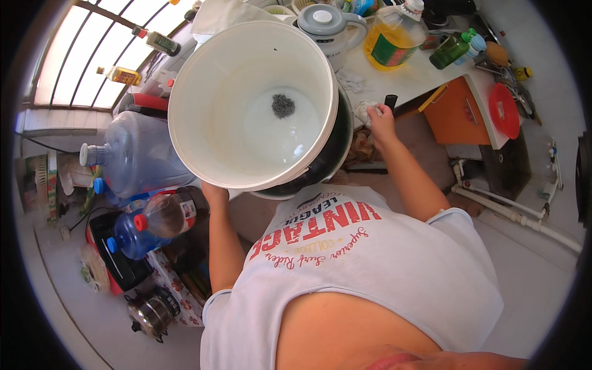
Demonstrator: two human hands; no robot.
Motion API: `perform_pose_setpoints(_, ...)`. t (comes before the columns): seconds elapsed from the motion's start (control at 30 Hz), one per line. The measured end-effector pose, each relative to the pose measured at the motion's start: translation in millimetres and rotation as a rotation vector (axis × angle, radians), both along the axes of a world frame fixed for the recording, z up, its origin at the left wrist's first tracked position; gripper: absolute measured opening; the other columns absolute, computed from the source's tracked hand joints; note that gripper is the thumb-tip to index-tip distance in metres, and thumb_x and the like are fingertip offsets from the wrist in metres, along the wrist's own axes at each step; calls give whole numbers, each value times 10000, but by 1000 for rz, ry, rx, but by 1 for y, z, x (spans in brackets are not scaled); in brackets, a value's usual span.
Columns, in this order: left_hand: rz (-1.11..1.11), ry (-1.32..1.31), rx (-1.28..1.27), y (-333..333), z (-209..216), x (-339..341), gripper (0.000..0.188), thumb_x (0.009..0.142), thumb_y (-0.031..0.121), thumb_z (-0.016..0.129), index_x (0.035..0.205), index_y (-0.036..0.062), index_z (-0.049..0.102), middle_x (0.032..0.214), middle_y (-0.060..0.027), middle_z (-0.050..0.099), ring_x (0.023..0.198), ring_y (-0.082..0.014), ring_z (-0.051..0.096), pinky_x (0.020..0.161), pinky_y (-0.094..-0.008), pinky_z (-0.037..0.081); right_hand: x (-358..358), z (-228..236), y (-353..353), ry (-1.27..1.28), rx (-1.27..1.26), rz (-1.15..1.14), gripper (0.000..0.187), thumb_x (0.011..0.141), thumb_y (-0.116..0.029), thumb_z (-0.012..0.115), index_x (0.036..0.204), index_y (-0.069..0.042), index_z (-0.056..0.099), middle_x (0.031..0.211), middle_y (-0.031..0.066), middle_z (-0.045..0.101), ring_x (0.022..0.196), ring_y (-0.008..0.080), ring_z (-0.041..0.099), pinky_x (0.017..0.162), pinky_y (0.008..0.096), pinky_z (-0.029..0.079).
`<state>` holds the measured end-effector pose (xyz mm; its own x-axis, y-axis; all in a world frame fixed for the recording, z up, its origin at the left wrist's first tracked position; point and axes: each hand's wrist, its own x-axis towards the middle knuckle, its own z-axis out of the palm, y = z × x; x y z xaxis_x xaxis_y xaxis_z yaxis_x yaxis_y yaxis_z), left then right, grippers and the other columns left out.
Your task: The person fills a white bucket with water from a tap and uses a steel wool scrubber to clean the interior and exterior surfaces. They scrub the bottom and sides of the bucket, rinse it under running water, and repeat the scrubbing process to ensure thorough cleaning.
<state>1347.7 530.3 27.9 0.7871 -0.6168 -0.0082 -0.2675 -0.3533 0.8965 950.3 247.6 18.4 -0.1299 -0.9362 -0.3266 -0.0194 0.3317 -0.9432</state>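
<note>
A large white plastic bucket (209, 123) is in front of me with its mouth toward me. A grey steel wool scrubber (283, 106) lies on its inner bottom. My left hand (214, 193) grips the bucket low on its near left side, its fingers hidden behind the wall. To the right of the bucket, and apart from it, my right hand (382, 123) is closed on a crumpled whitish rag (365, 113). A dark, rounded surface (317, 163) shows beneath the bucket's right side; I cannot tell if it belongs to the bucket.
A counter (425, 83) behind holds a grey-lidded kettle (322, 28), a yellow oil jug (394, 38) and a green bottle (449, 50). Large water bottles (139, 154) crowd the left, near a steel pot (151, 314). An orange cabinet door (456, 114) and white pipes (512, 216) are at right.
</note>
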Motion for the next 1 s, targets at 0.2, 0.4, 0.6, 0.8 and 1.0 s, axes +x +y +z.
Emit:
perform_pose_setpoints(0.2,209,274,-182,19,22,-33,199,945,160,618,1049,1,560,858,-21,596,711,-67,529,635,-208,440,12,-43,-37,402,-156,143,402,866,-225,672,1181,-10,546,1121,188,641,1045,312,614,907,372,469)
perform_pose_setpoints(0.4,301,357,-196,37,22,-52,129,970,175,586,999,55,548,773,9,548,629,-64,469,559,-225,388,15,-70,-66,213,-45,138,327,926,-211,599,1176,-6,547,1085,161,641,976,243,621,866,342,484)
perform_pose_setpoints(0.6,304,371,-227,44,14,-48,110,991,180,548,1040,82,541,817,20,545,654,-60,479,563,-225,389,7,-99,-85,137,17,399,430,933,-251,603,1297,-35,525,1213,170,600,1050,238,602,913,346,469)
perform_pose_setpoints(0.8,366,410,-359,61,15,-39,142,984,207,564,1060,98,513,971,-25,604,833,-126,589,720,-292,511,2,-70,-74,463,53,517,482,911,-222,610,1352,-53,518,1323,178,574,1159,313,581,967,380,451)
perform_pose_setpoints(1.0,364,385,-537,53,62,-35,133,992,205,553,1075,110,513,983,-10,617,843,-126,599,738,-310,514,6,10,-73,215,-212,401,362,927,-166,605,1248,-2,573,1188,117,643,991,204,637,871,309,495)
